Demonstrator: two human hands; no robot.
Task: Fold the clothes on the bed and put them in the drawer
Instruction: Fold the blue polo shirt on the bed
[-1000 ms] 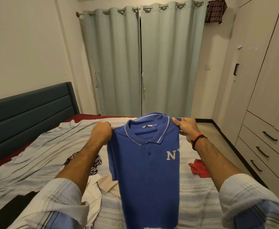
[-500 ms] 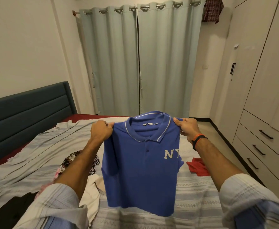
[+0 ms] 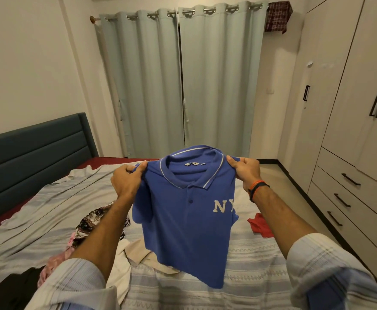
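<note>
Both hands hold a blue polo shirt (image 3: 187, 220) up in the air over the bed: the left hand (image 3: 127, 181) pinches one shoulder and the right hand (image 3: 244, 170) pinches the other, fingers curled into the cloth beside the white-trimmed collar. The shirt hangs clear of the bedsheet (image 3: 250, 260), front toward the camera, white letters "NY" on the chest, its hem slightly bunched and slanted. This looks like the start of folding this garment; next it likely needs laying flat on the sheet, front down, so sleeves and sides can be turned in. More clothes wait on the bed: a patterned dark garment (image 3: 93, 220), a cream garment (image 3: 138, 253) below the shirt, a red cloth (image 3: 260, 225) near the right edge. A teal padded headboard (image 3: 33, 153) stands at the left, pale curtains (image 3: 183, 86) ahead, and the wardrobe's drawers (image 3: 348, 193), all closed, at the right.
</note>
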